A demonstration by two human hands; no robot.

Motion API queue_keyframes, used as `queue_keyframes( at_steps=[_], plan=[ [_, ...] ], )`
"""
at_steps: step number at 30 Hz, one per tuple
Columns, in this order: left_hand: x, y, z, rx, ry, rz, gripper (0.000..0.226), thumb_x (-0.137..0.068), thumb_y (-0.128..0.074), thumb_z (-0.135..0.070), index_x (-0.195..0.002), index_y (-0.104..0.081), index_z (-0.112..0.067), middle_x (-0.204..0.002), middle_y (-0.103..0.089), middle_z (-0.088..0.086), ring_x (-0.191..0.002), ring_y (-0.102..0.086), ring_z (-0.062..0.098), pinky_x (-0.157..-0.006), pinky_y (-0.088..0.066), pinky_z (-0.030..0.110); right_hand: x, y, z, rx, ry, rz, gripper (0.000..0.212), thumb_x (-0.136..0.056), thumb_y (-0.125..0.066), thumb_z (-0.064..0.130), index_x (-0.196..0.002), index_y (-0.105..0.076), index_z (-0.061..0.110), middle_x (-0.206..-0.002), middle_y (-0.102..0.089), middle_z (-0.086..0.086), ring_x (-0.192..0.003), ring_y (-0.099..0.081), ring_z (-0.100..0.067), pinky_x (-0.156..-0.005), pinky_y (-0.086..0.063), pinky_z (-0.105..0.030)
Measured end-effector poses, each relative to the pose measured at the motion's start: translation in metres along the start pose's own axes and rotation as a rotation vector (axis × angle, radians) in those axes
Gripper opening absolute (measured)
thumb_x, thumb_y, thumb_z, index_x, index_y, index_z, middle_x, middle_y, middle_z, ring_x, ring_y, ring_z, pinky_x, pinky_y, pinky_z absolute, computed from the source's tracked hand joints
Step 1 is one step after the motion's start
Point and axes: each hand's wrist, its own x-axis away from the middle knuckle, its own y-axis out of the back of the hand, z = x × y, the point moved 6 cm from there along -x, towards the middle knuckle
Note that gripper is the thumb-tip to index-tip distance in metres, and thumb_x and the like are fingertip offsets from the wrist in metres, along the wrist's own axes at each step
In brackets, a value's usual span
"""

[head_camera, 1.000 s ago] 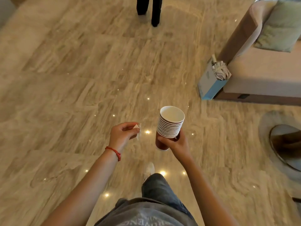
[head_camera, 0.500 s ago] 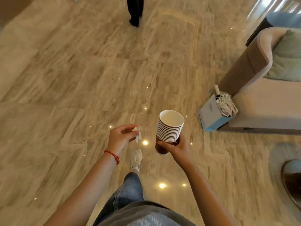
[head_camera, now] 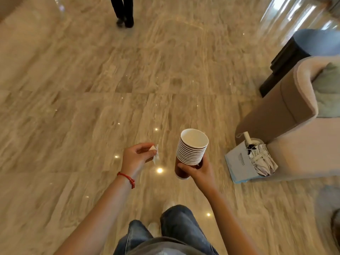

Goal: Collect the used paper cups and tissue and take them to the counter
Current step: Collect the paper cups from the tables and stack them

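A stack of several nested paper cups (head_camera: 192, 150), white inside with a brown outer wall, is upright in my right hand (head_camera: 199, 172), which grips it near the bottom. My left hand (head_camera: 137, 157), with a red string on the wrist, pinches a small crumpled white tissue (head_camera: 155, 154) between thumb and fingers. Both hands are held out in front of me over a polished beige stone floor. No counter is in view.
A beige sofa (head_camera: 298, 129) with a pale green cushion stands at the right. A light blue paper bag (head_camera: 241, 163) holding a folded umbrella leans against it. A person's dark legs (head_camera: 123, 11) stand far ahead. My jeans and shoes show below.
The view has shifted as I walk: the sofa and blue bag slid lower and to the right, and the standing person's legs came closer. Both hands keep their grips.
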Motion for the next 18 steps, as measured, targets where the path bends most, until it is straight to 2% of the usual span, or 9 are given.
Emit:
queue_keyframes(
  at_steps=[4, 11, 16, 18],
  plan=[
    [-0.075, -0.026, -0.023, -0.012, -0.01, 0.015, 0.027, -0.071, -0.071, 0.007, -0.095, -0.07, -0.006, -0.084, -0.07, 0.006, -0.073, -0.067, 0.008, -0.061, -0.054, 0.014, -0.084, 0.001, 0.01, -0.031, 0.004, 0.005, 0.064, -0.068, -0.082, 0.015, -0.123, -0.051, 0.016, -0.109, -0.065, 0.006, -0.098, -0.063, -0.001, -0.075, -0.052, -0.015],
    [-0.227, -0.09, -0.102, -0.037, -0.037, 0.007, 0.025, -0.073, -0.071, 0.004, -0.094, -0.07, -0.009, -0.083, -0.07, 0.004, -0.069, -0.068, 0.005, -0.059, -0.053, 0.013, -0.264, 0.021, 0.062, -0.05, 0.034, 0.009, 0.059, -0.068, -0.082, 0.017, -0.12, -0.053, 0.02, -0.107, -0.067, 0.006, -0.098, -0.064, -0.004, -0.08, -0.054, -0.023],
    [-0.317, -0.128, -0.17, -0.027, -0.06, 0.018, 0.025, -0.073, -0.072, 0.002, -0.083, -0.071, -0.02, -0.085, -0.07, 0.004, -0.074, -0.068, 0.008, -0.059, -0.052, 0.012, -0.374, 0.037, 0.113, -0.07, 0.063, -0.005, 0.056, -0.069, -0.082, 0.016, -0.116, -0.054, 0.026, -0.105, -0.067, 0.008, -0.098, -0.063, -0.002, -0.076, -0.053, -0.017],
    [-0.35, -0.143, -0.187, -0.028, -0.058, 0.034, 0.026, -0.073, -0.072, 0.002, -0.082, -0.071, -0.022, -0.085, -0.07, 0.003, -0.074, -0.068, 0.008, -0.059, -0.052, 0.012, -0.411, 0.041, 0.123, -0.072, 0.06, -0.025, 0.054, -0.069, -0.082, 0.013, -0.113, -0.054, 0.028, -0.104, -0.067, 0.008, -0.098, -0.064, -0.003, -0.077, -0.053, -0.019]
  ],
)
